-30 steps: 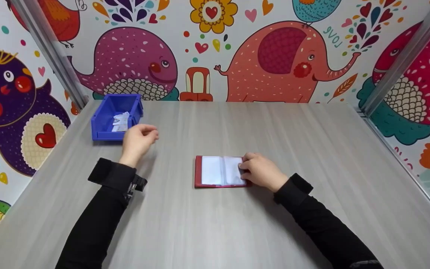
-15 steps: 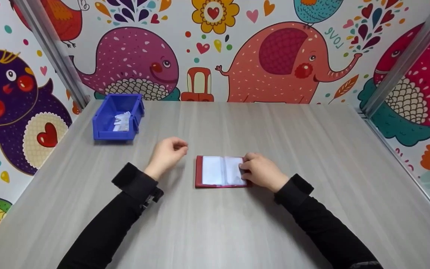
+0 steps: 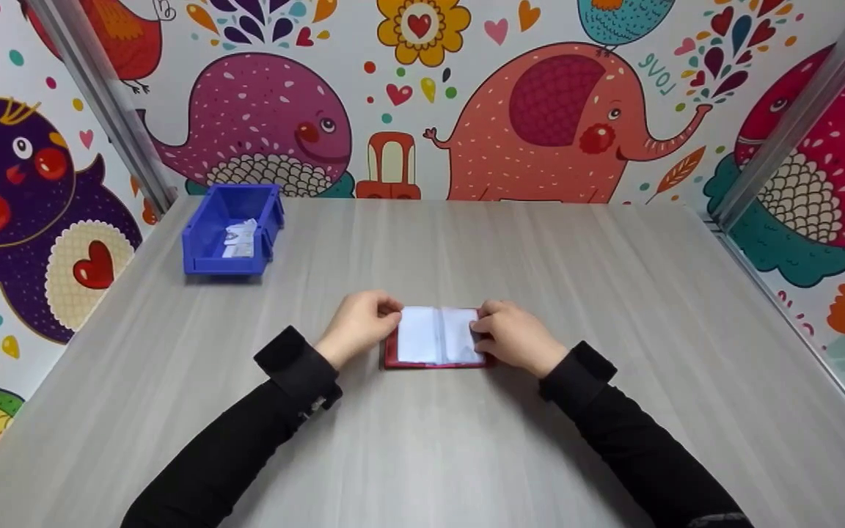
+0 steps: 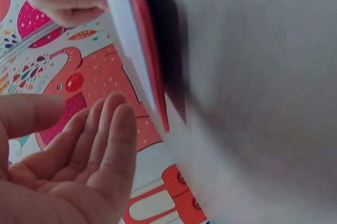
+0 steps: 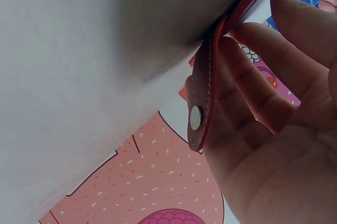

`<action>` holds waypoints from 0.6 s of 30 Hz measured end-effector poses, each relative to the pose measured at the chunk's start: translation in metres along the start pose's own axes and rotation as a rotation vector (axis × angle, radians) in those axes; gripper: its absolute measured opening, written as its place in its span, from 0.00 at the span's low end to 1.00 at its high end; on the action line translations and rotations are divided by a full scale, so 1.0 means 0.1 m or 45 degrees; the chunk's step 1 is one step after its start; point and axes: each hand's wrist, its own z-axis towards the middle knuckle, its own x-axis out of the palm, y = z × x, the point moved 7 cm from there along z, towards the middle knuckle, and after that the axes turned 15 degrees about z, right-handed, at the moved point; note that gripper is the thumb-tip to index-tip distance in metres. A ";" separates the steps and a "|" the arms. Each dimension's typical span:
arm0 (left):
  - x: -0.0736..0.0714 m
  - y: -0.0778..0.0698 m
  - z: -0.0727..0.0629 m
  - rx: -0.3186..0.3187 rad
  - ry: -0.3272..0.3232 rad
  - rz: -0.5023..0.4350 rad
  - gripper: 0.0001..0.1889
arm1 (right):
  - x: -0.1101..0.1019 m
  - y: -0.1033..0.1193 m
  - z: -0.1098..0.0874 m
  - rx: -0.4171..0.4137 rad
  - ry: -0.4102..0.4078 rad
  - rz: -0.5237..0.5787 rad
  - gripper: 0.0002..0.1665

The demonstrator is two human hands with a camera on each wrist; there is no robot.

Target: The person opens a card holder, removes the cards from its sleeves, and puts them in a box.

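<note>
A red card holder (image 3: 416, 336) with pale sleeves lies spread on the table, its pages facing up. My right hand (image 3: 516, 337) holds its right edge, thumb over the page side. Below those fingers, in the right wrist view, hangs a stitched strap (image 5: 202, 95) with a metal snap. At the holder's upper left corner is my left hand (image 3: 359, 326). In the left wrist view, the left hand (image 4: 79, 174) has its thumb apart from extended fingers, nothing between them. The holder's red edge (image 4: 150, 55) shows just beyond those fingertips.
A blue bin (image 3: 223, 267) with white, card-like pieces (image 3: 240, 238) inside stands at the back left of the wood-grain table (image 3: 422, 455). Cartoon-printed walls (image 3: 422, 103) and metal posts (image 3: 103, 103) border the table at the back and sides.
My left hand has moved from beside the blue bin, right and toward me, to the card holder's upper left corner. My right hand has kept its hold on the right edge.
</note>
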 end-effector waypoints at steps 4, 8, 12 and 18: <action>0.09 -0.06 -0.01 0.036 0.037 0.021 0.08 | 0.00 0.01 0.00 -0.005 0.003 0.002 0.10; 0.16 -0.12 -0.02 0.087 0.052 0.056 0.07 | 0.00 0.01 0.00 0.000 0.002 -0.002 0.10; 0.22 -0.17 -0.03 0.128 0.067 0.094 0.07 | 0.00 0.00 0.01 0.007 0.002 -0.005 0.10; 0.28 -0.20 -0.01 0.158 0.095 0.142 0.06 | 0.00 0.00 0.00 0.014 0.002 -0.008 0.11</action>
